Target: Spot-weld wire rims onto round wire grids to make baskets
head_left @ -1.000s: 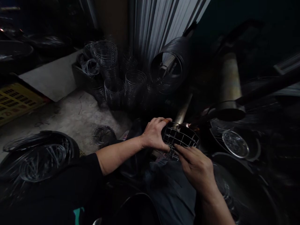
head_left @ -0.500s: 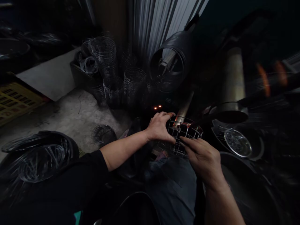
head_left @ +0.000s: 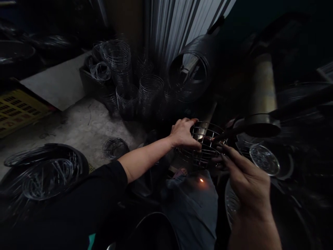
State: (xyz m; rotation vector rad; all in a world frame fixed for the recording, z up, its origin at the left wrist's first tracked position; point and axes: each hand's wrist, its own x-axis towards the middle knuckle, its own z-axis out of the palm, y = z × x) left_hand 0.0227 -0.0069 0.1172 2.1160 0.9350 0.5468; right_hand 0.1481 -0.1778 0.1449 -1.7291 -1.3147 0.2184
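A round wire basket is in front of me, around the end of a metal bar. My left hand grips its left side, thumb below and fingers over the upper rim. At the basket's right side is my right hand, its fingers pinched together near the wires; whatever they hold is too dark to make out. Just right of the basket, a thick metal cylinder hangs with its flat end down. A bright orange spark shows over my jeans.
Stacked wire baskets stand at the back, left of a large tilted drum. A black tub of wire pieces is at left, near a yellow crate. At right sits a bowl of small wires.
My right hand has moved right and turned, its fingers now drawn together. The left hand and basket have shifted slightly right and up. A spark has appeared over the jeans; the orange glows behind have gone.
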